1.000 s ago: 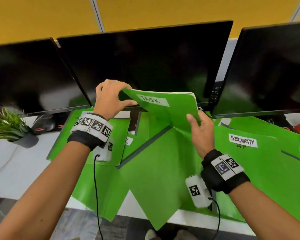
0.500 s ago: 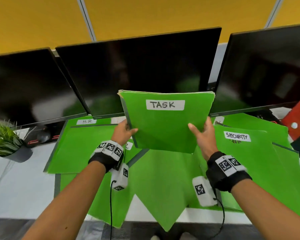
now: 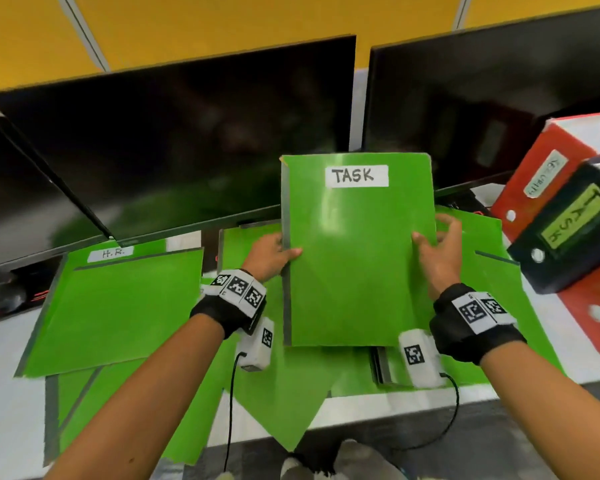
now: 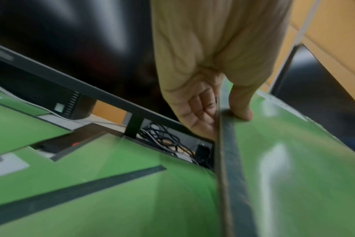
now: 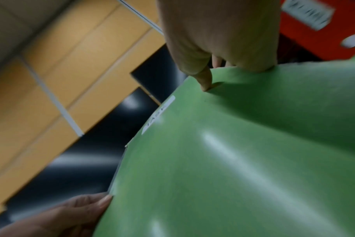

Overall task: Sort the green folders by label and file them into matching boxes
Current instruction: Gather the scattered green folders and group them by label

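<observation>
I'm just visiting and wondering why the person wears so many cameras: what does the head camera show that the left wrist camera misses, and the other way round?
Only the head view shows the TASK label read plainly, the black TASK box and red box at the right, the H.R. folder and the right hand.

Only the left wrist view shows the tangled cables behind the desk and the fingers under the folder's dark spine.

Both show the left hand gripping the TASK folder by its spine, and the monitors.
</observation>
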A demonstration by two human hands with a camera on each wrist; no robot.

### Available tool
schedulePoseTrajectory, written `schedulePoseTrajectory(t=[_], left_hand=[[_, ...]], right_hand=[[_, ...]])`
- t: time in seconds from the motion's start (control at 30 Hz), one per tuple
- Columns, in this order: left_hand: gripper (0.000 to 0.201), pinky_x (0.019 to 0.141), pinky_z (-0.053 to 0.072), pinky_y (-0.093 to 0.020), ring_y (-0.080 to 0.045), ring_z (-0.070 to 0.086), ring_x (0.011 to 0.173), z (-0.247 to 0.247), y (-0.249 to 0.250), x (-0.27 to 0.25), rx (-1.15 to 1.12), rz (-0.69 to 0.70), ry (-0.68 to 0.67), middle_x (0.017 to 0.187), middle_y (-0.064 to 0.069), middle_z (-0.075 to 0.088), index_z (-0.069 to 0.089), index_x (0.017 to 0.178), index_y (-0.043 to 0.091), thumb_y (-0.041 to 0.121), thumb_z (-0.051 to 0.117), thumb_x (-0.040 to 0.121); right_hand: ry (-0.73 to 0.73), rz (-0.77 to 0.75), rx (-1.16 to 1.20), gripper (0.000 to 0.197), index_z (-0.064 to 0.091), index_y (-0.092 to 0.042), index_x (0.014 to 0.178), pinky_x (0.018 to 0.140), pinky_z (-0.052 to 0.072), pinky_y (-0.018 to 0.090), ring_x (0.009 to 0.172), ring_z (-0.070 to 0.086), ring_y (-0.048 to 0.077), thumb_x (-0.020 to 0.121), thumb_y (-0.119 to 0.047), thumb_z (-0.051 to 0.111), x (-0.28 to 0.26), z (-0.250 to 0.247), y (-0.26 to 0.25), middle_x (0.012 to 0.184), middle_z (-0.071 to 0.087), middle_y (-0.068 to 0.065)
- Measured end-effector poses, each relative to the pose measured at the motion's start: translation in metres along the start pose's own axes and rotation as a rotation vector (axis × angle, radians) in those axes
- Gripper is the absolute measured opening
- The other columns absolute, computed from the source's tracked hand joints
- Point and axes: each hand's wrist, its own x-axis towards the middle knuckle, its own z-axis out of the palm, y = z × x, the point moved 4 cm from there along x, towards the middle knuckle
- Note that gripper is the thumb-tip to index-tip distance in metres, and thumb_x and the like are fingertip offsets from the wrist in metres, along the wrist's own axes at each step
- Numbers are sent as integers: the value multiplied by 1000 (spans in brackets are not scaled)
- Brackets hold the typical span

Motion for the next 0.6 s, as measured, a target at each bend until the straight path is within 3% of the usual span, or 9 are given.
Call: schedulePoseTrajectory(t=[0.07,0.13,0.2,0.27,0.37,0.43,0.47,0.53,0.6], left_hand=[[16,57,50,-22,-13,58,55,32,-1,5,133,-36,-123,73,-9,61,56,88,4,19,53,93],[29,50,49,-20,-4,55,37,63,-6,11,207,-76,-215,51,-3,61,51,68,10,23,53,94],[37,44,47,-16,2,50,26,93,-8,16,228,-128,-290,29,5,53,50,60,10,24,53,94],[35,42,45,-14,2,48,24,119,-3,17,234,-157,-319,26,7,49,49,61,12,22,53,94],[31,51,49,-23,-6,53,33,148,4,16,214,-186,-292,45,0,57,40,66,21,16,57,91],[18,57,51,-30,-18,58,52,165,5,16,205,-227,-292,66,-8,58,46,77,17,15,58,90],[10,64,53,-34,-25,62,66,172,5,15,232,-230,-306,80,-13,62,52,91,10,18,58,90],[39,82,50,-36,-33,62,101,181,2,18,346,-241,-316,113,-18,61,49,121,2,25,58,90],[52,91,46,-35,-32,55,115,185,-1,21,403,-234,-293,128,-17,55,41,133,3,30,56,91]], right_hand=[[1,71,-72,49,38,-13,133,110,34,44,133,36,29,88,-5,57,11,-21,24,142,40,15],[-37,105,-186,50,39,-11,134,111,32,40,133,37,29,88,-5,58,24,-38,44,143,40,15],[-92,132,-302,55,38,-8,136,110,33,38,131,40,31,86,-5,61,36,-53,61,143,41,17],[-134,159,-391,64,35,-7,139,110,34,39,131,40,32,83,-6,65,48,-66,77,143,40,18],[-192,195,-559,80,28,-12,143,110,32,45,131,37,36,77,-17,73,65,-78,98,142,40,20],[-228,224,-649,87,24,-16,145,110,29,45,133,34,37,75,-24,75,74,-84,108,143,37,20],[-251,237,-671,89,23,-16,145,110,28,45,133,32,38,74,-27,75,77,-85,112,144,36,20],[-315,266,-659,93,19,-18,147,112,28,48,135,31,37,74,-29,76,81,-85,118,146,33,18],[-381,276,-673,95,16,-17,148,112,27,51,137,28,36,74,-29,75,81,-84,124,150,28,17]])
